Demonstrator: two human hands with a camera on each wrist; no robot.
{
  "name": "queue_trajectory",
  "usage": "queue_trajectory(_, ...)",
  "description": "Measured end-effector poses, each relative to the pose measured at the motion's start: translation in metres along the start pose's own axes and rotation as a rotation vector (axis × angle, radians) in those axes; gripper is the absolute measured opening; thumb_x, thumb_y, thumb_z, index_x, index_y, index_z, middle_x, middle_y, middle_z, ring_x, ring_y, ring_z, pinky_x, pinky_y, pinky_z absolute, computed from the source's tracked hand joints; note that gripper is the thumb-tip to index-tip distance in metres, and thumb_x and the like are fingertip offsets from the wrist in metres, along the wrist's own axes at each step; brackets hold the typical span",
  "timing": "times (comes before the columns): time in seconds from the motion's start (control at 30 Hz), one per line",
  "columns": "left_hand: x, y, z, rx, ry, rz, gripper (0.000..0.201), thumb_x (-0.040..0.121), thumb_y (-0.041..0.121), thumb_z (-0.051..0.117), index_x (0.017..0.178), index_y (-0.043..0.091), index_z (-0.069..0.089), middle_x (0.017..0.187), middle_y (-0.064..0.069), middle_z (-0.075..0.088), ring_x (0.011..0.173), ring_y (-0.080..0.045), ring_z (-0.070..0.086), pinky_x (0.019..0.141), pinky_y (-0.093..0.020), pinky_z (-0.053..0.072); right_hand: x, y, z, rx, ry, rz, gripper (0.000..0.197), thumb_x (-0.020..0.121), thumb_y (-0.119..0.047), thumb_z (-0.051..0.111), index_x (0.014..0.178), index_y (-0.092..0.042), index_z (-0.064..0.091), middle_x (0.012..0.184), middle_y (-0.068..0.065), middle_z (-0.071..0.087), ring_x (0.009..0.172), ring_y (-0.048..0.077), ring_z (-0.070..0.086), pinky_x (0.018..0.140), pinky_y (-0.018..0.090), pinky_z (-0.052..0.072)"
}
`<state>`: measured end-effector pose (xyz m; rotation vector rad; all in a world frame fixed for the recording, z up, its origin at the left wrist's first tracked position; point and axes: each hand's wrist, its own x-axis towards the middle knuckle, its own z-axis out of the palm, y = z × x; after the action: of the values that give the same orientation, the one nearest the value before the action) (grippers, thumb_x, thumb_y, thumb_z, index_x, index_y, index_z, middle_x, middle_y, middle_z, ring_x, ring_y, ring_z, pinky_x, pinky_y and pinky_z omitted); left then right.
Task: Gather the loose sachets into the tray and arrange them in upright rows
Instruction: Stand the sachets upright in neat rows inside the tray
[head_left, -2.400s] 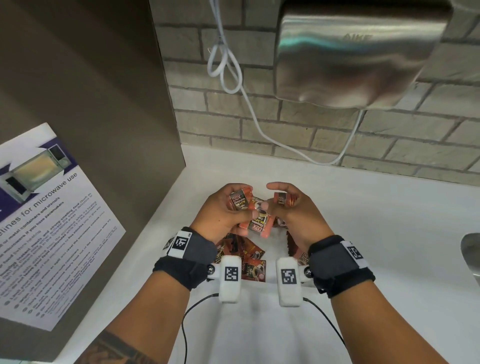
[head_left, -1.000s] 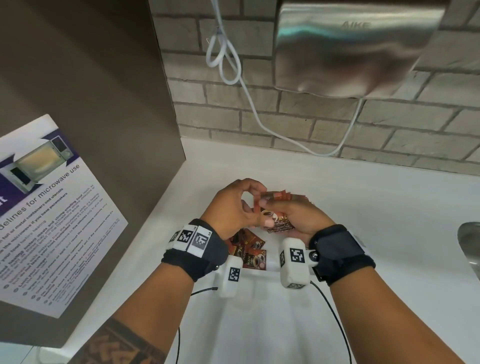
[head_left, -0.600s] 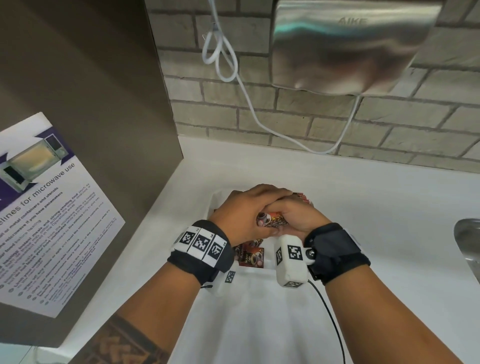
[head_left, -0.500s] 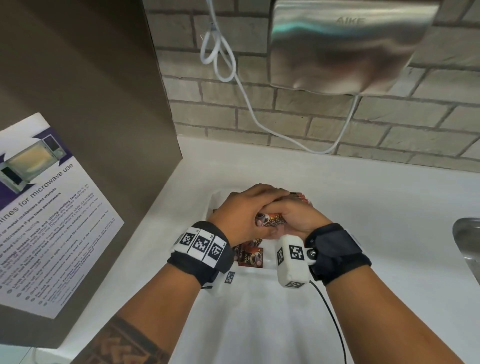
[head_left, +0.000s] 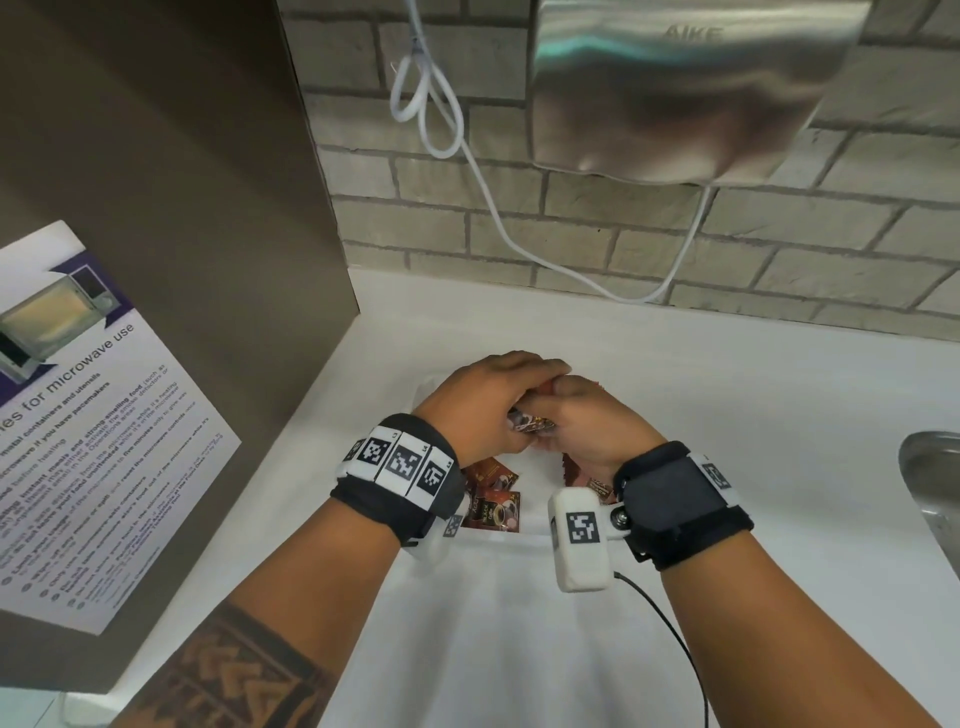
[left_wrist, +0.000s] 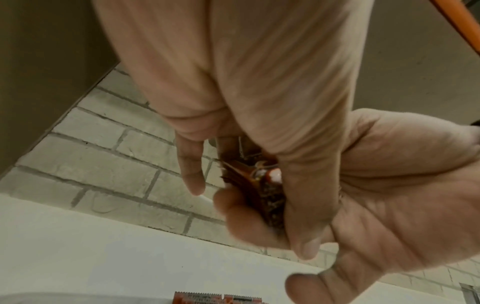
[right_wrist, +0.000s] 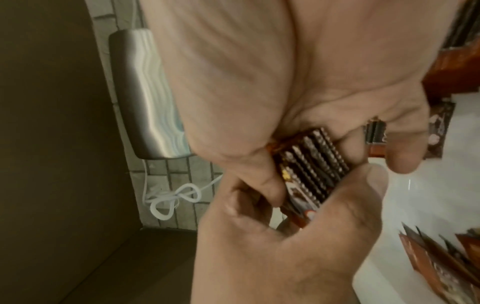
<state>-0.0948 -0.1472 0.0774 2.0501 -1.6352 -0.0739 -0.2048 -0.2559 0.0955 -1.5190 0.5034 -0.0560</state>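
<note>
Stack: a bundle of sachets (head_left: 530, 423) sits edge-on between both palms, above the tray (head_left: 524, 540).
Left hand (head_left: 485, 402): curled over the bundle's top.
Right hand (head_left: 592, 423): fingers wrapped round it from beside.
Loose sachets (head_left: 491, 512): lying flat in the tray beneath the wrists.

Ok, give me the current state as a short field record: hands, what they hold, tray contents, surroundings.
left hand: left hand laid over the top of the stack, fingers curled round it
right hand: right hand grips the stack from the other side
held item: stack of sachets, edges lined up, squeezed between both hands above the tray
tray: white tray on the white counter
loose sachets: loose sachets lying flat in the tray beneath the wrists
upright rows: none visible yet
surroundings: hand dryer on the brick wall, microwave notice at left
</note>
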Motion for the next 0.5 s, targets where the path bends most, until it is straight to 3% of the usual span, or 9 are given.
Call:
queue_trajectory(0.1, 0.002, -0.002, 0.004, 0.046, -0.041, -0.022, 0.084, 0.075, 0.014, 0.078, 0.150, 0.028, 0.043, 0.139, 0.002, 0.054, 0.117, -0.021, 0.057, 0.095, -0.034, 0.051, -0.001, 0.001, -0.008, -0.203, 0.012, -0.059, 0.008, 0.093, -0.017, 0.060, 0.096, -0.014, 0.066, 0.092, 0.004, 0.074, 0.090, 0.012, 0.068, 0.086, 0.031, 0.052)
queue_trajectory(0.2, 0.004, 0.001, 0.006, 0.038, -0.040, -0.034, 0.105, 0.074, 0.013, 0.078, 0.158, 0.036, 0.020, 0.146, 0.002, 0.047, 0.123, -0.019, 0.052, 0.097, -0.036, 0.052, -0.001, 0.005, -0.013, -0.280, 0.074, -0.110, 0.017, 0.088, -0.030, 0.064, 0.098, -0.017, 0.068, 0.095, -0.001, 0.076, 0.094, 0.017, 0.071, 0.091, 0.043, 0.054)
queue_trajectory(0.27, 0.005, 0.004, 0.003, -0.143, -0.005, -0.136, 0.131, 0.067, 0.023, 0.088, 0.154, 0.048, -0.006, 0.159, 0.003, 0.029, 0.136, -0.015, 0.042, 0.104, -0.030, 0.047, -0.004, 0.006, -0.019, -0.153, 0.072, -0.098, 0.013, 0.092, -0.023, 0.066, 0.101, -0.016, 0.073, 0.099, 0.001, 0.077, 0.097, 0.020, 0.072, 0.094, 0.043, 0.052)
queue_trajectory(0.33, 0.005, 0.008, -0.002, -0.551, 0.088, -0.324, 0.146, 0.057, 0.038, 0.095, 0.150, 0.051, -0.017, 0.164, 0.012, 0.015, 0.140, -0.008, 0.034, 0.106, -0.027, 0.043, -0.008, 0.006, -0.025, -0.009, 0.031, -0.057, 0.019, 0.094, -0.021, 0.065, 0.110, -0.015, 0.073, 0.106, 0.004, 0.076, 0.103, 0.022, 0.071, 0.097, 0.044, 0.052)
queue_trajectory(0.4, 0.005, 0.014, -0.005, -1.100, 0.148, -0.524, 0.147, 0.052, 0.049, 0.094, 0.156, 0.040, -0.009, 0.163, 0.011, 0.020, 0.139, -0.009, 0.035, 0.102, -0.034, 0.046, -0.012, 0.006, -0.030, 0.090, -0.025, -0.033, 0.025, 0.093, -0.022, 0.065, 0.116, -0.014, 0.071, 0.112, 0.007, 0.075, 0.108, 0.024, 0.069, 0.096, 0.046, 0.052)
queue_trajectory(0.43, 0.004, 0.015, -0.003, -1.348, 0.121, -0.597, 0.142, 0.052, 0.048, 0.095, 0.159, 0.033, 0.005, 0.160, 0.003, 0.032, 0.136, -0.015, 0.042, 0.099, -0.042, 0.050, -0.013, 0.007, -0.030, 0.116, -0.049, -0.031, 0.029, 0.092, -0.025, 0.067, 0.119, -0.015, 0.070, 0.115, 0.008, 0.073, 0.113, 0.028, 0.067, 0.101, 0.053, 0.049)
queue_trajectory(0.5, 0.002, 0.022, 0.001, -1.587, -0.014, -0.599, 0.098, 0.062, 0.035, 0.094, 0.145, 0.017, 0.046, 0.139, -0.015, 0.054, 0.123, -0.031, 0.057, 0.098, -0.055, 0.051, -0.013, 0.011, -0.029, 0.117, -0.058, -0.057, 0.031, 0.092, -0.025, 0.065, 0.122, -0.017, 0.069, 0.118, 0.008, 0.072, 0.119, 0.033, 0.063, 0.106, 0.060, 0.042)
